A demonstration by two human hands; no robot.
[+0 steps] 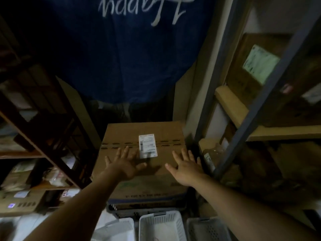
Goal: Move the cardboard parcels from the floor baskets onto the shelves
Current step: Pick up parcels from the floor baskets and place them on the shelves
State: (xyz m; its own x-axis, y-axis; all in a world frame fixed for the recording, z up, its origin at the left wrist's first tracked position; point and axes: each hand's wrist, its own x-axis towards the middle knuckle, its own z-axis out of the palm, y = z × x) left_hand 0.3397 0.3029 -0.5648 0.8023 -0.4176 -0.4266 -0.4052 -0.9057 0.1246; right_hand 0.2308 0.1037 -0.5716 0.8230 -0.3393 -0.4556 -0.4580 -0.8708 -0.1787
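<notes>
The big cardboard box (153, 176) stands on the floor in the narrow gap between two shelf units, its bottom edge meeting a dark basket (139, 206) (whether it stands in or on it, I can't tell). A taped seam runs across its top, and a white label (148, 145) is stuck over that seam, a little right of centre.

Both hands are over the top of the box, one on each side of the label. The left hand (124, 164) is spread flat with the fingers straight and fanned apart, the thumb pointing in toward the label. The right hand (186, 168) is spread the same way near the box's right edge. Neither hand is curled round anything; the palms lie on or just above the cardboard, and the blur keeps me from saying which.

In front of the dark basket, a row of pale plastic baskets lines the floor, a white basket (161, 226) in the middle.

To the left is a dark wooden shelf unit (43, 122) with wrapped parcels (17, 173) on a lower level and a brown carton (19, 205) underneath. To the right is a grey metal shelf post (257, 108) with pale boards, and on an upper board a brown box with a greenish label (260, 64).

Beyond the box hangs a blue garment (121, 58) with white lettering that reads upside down.
</notes>
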